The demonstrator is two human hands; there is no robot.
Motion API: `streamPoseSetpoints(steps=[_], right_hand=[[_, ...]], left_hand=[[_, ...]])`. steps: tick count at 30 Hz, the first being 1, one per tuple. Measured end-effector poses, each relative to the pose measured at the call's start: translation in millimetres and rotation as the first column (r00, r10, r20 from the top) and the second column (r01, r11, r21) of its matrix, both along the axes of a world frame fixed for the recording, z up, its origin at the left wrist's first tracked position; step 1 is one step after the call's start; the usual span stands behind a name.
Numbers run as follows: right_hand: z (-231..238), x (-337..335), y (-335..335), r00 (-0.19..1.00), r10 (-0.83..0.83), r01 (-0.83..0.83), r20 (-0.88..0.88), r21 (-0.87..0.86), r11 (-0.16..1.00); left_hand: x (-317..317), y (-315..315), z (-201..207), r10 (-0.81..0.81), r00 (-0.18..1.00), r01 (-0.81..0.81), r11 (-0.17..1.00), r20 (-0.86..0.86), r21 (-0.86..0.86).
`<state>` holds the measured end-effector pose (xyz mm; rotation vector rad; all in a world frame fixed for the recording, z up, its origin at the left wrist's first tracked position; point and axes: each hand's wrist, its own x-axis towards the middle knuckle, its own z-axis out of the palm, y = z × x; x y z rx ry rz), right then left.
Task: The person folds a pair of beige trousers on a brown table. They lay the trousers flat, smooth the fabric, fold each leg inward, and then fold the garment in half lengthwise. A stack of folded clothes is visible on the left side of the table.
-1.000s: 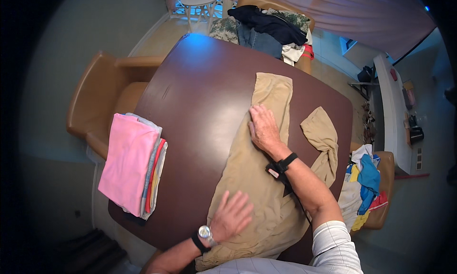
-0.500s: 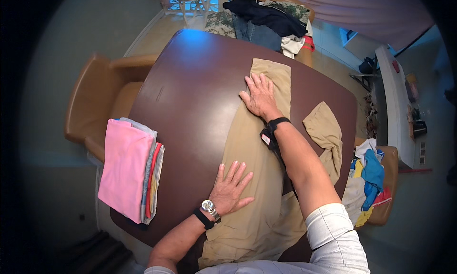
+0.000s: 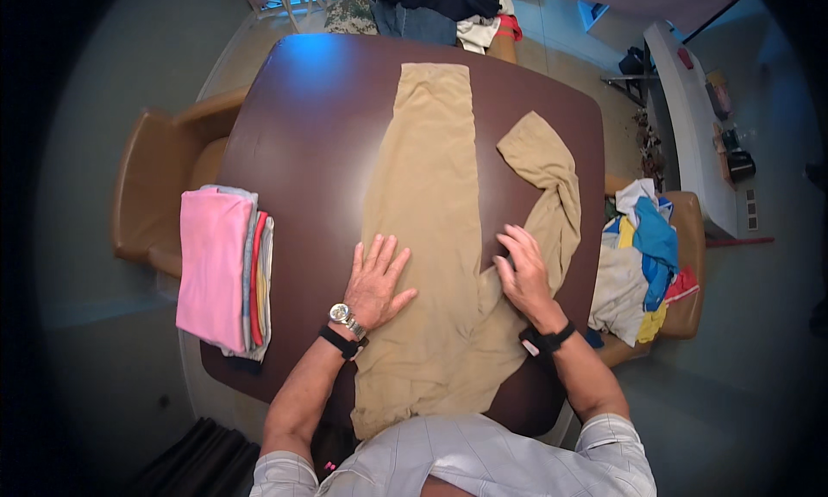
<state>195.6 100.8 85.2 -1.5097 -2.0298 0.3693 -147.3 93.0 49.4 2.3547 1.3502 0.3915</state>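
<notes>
Smoothing the khaki trousers (image 3: pixel 423 178) on the table (image 3: pixel 293 152) calls for flat, light palms: the left hand (image 3: pixel 373 288) lies spread at their edge, the right hand (image 3: pixel 526 274) curves loosely by the twisted leg (image 3: pixel 556 191), both grips empty. That leg would likely hinder flattening; a folded stack (image 3: pixel 211 268) sits left, piled clothes (image 3: pixel 655 238) right.

Dark brown table (image 3: pixel 302 143) with tan trousers (image 3: pixel 429 186) and a stack of folded clothes (image 3: pixel 214 268)
One leg lies straight, the other bent at the right; the pink-topped stack sits by the left edge.
</notes>
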Motion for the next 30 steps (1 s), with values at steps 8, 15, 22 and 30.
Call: streamPoseSetpoints(steps=[8, 15, 22, 30], right_hand=[[2, 12, -172, 0.974, -0.223, 0.215, -0.043, -0.134, 0.967], [-22, 18, -218, 0.917, -0.389, 0.398, 0.087, -0.256, 0.881], [10, 5, -237, 0.952, -0.307, 0.298, -0.023, -0.172, 0.939], [36, -8, -312, 0.999, -0.033, 0.038, 0.020, -0.654, 0.755]], left_hand=[[-6, -171, 64, -0.019, 0.993, 0.027, 0.997, 0.112, -0.066], [-30, -249, 36, 0.066, 0.994, -0.072, 0.995, -0.083, -0.075], [-42, -260, 34, 0.236, 0.970, -0.233, 0.971, 0.059, -0.051], [-48, -307, 65, 0.466, 0.876, -0.444, 0.880, 0.123, -0.170]])
